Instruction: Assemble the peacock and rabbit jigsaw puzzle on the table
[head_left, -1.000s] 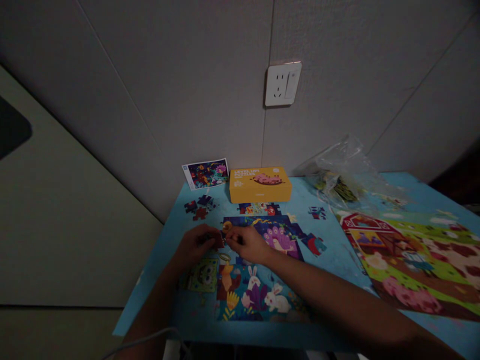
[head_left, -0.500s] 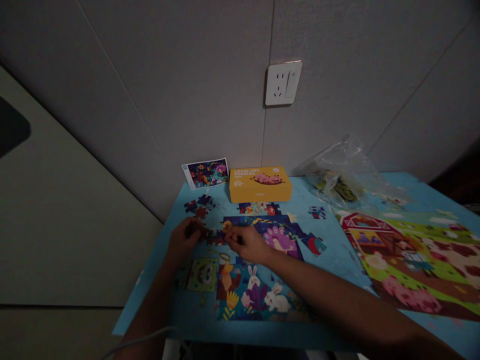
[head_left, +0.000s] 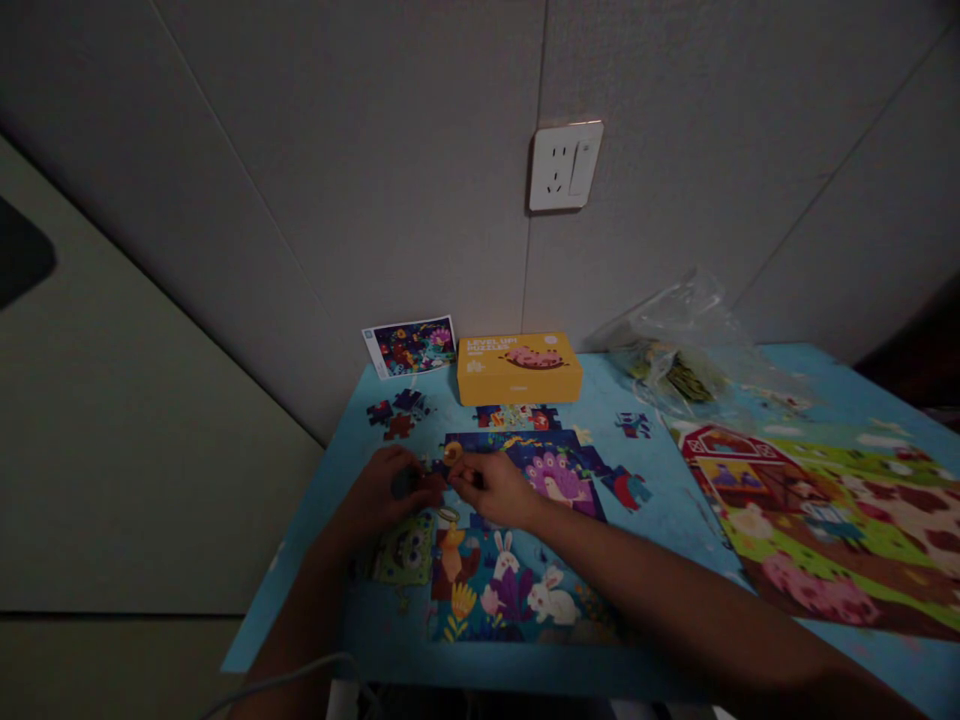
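Observation:
On the blue table lies a partly joined jigsaw, with white rabbits (head_left: 553,597) in its lower part and a purple peacock (head_left: 553,476) in its upper part. My left hand (head_left: 386,490) is at the puzzle's left side, thumb and fingers closed round a dark reddish-brown piece (head_left: 430,488). My right hand (head_left: 491,487) rests at the puzzle's left edge, its fingertips pinched together beside the left hand's; what they hold, if anything, is hidden. Loose dark pieces (head_left: 400,426) lie beyond my left hand. A joined strip of pieces (head_left: 517,417) sits above the puzzle.
A yellow puzzle box (head_left: 519,384) and a picture card (head_left: 414,346) stand by the wall. A clear plastic bag (head_left: 679,375) lies to the right, behind a finished farm puzzle (head_left: 832,530). A few joined pieces (head_left: 634,425) lie near the bag. A cable (head_left: 292,675) crosses my left forearm.
My left hand has moved right and slightly nearer, bringing its fingertips close to my right hand. The right hand has hardly moved.

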